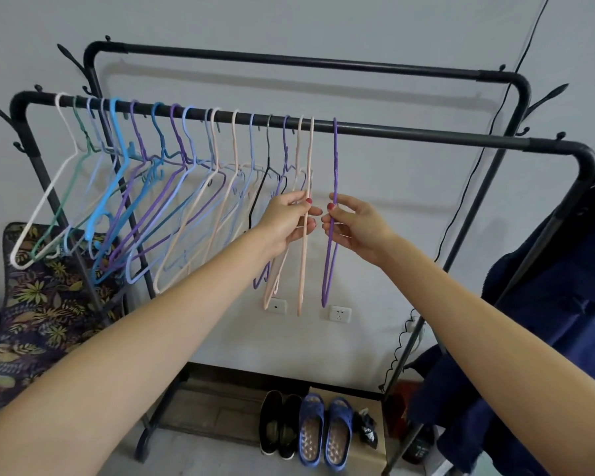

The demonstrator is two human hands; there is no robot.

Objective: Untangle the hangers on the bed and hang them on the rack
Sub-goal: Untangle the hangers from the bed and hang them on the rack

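A black clothes rack stands against the wall with two rails. Several coloured hangers hang on the left half of its front rail. My left hand grips a peach hanger near the end of that row. A purple hanger hangs edge-on just to the right, hooked over the rail, and my right hand pinches its upper wire. The two hands are almost touching. The bed is out of view.
A dark blue garment hangs on the rack's right end. Black shoes and blue sandals sit on the floor under the rack. A leaf-patterned cushion lies at the left. Wall sockets and a black cable are behind.
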